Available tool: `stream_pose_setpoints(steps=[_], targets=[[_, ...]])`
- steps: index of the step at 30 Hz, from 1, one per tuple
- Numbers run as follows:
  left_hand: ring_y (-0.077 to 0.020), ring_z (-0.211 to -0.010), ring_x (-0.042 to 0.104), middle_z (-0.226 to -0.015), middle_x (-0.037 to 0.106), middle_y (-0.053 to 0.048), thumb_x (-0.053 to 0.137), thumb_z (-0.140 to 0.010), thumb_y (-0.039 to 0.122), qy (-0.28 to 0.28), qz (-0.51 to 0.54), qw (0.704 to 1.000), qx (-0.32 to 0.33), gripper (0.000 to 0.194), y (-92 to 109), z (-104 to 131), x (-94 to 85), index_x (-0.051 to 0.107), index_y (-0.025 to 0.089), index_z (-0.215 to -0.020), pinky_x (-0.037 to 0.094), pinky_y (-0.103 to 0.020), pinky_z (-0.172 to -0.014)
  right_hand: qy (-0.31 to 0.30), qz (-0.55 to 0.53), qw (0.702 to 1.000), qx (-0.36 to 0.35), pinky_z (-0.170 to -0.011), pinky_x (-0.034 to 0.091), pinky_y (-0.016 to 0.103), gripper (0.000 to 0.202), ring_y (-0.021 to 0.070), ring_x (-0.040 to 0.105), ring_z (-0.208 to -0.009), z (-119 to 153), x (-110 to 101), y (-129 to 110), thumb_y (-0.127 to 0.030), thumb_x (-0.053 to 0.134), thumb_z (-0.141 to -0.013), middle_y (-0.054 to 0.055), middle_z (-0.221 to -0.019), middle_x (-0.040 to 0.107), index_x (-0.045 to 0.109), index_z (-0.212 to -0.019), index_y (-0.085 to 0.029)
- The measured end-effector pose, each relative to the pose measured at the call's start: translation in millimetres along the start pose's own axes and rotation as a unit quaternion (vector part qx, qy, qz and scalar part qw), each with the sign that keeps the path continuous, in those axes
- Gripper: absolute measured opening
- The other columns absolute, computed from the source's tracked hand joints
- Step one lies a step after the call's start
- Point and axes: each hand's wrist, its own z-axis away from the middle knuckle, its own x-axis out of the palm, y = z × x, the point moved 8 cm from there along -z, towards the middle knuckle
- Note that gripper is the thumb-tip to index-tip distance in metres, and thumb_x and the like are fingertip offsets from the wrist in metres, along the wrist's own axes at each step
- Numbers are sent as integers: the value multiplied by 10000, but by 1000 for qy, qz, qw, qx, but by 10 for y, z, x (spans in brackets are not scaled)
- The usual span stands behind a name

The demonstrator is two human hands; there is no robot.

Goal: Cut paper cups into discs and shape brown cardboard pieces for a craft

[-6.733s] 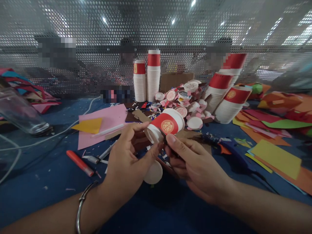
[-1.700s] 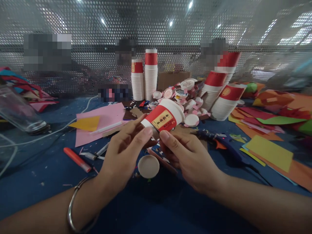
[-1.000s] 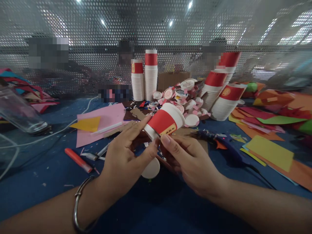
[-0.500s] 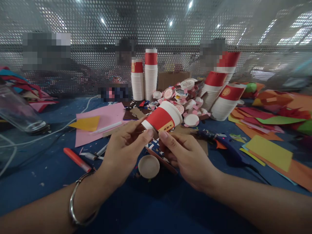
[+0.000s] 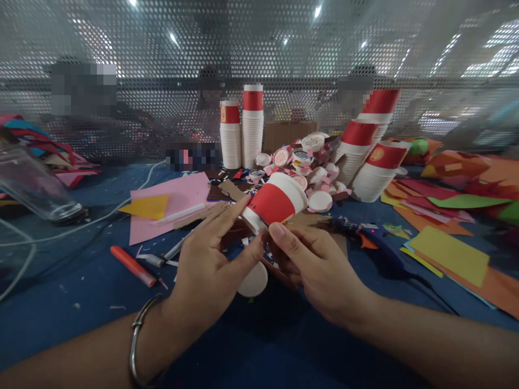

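A red and white paper cup (image 5: pixel 278 200) is tilted in front of me, its wide rim toward the upper right. My left hand (image 5: pixel 219 254) holds it at the narrow base end, the stretched fingers behind and the thumb below. From the right, my right hand (image 5: pixel 318 265) grips the lower side of the cup between thumb and curled fingers. A thin dark edge shows by the right thumb; I cannot make out what it is. Below the hands lies a round pale disc (image 5: pixel 253 280), partly covered by my left thumb.
Stacked paper cups (image 5: pixel 253 129) stand behind, with leaning stacks (image 5: pixel 357 146) to the right. Between them is a pile of white lids (image 5: pixel 314 141). A dark blue corded tool (image 5: pixel 381 248), coloured paper (image 5: pixel 450 254), a red marker (image 5: pixel 132 266) and a glass jar (image 5: pixel 44 183) lie around.
The cup has turned so its yellow label has rolled mostly out of sight underneath. My left fingers have straightened, and the left thumb has dropped lower. The view has shifted slightly.
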Motion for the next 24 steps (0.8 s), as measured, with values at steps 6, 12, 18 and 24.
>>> stream_pose_setpoints(steps=[6, 12, 18, 24], targets=[[-277, -1103, 716, -1233, 754, -85, 767, -885, 391, -1, 122, 990, -75, 562, -119, -72, 41, 632, 243, -1410, 596, -415, -932, 31, -27, 999, 31, -384, 174, 189, 532, 33, 280, -466, -55, -30, 25, -610, 777, -807, -74, -573, 411, 521, -654, -170], [-268, -1110, 701, -1287, 732, -90, 695, -953, 384, -60, 230, 964, -121, 427, -163, -96, 192, 670, 244, -1355, 595, -379, -884, 19, -37, 998, 42, -402, 225, 184, 518, 27, 292, -465, -91, -9, 57, -597, 786, -802, -71, -591, 440, 527, -657, -172], [-273, -1159, 672, -1299, 719, -84, 683, -957, 347, -45, 160, 984, -59, 412, -37, -111, 115, 679, 235, -1353, 546, -439, -1020, -1, -12, 1000, 24, -401, 199, 182, 491, 29, 310, -462, -35, 0, 47, -560, 695, -913, -66, -576, 442, 520, -676, -168], [-260, -1010, 717, -1198, 751, -86, 719, -925, 344, -45, 81, 995, -43, 495, 46, -65, 77, 642, 207, -1395, 602, -422, -907, -18, -7, 1000, -3, -399, 179, 188, 467, 33, 258, -459, -6, 19, -9, -509, 644, -973, -79, -552, 392, 536, -679, -163]])
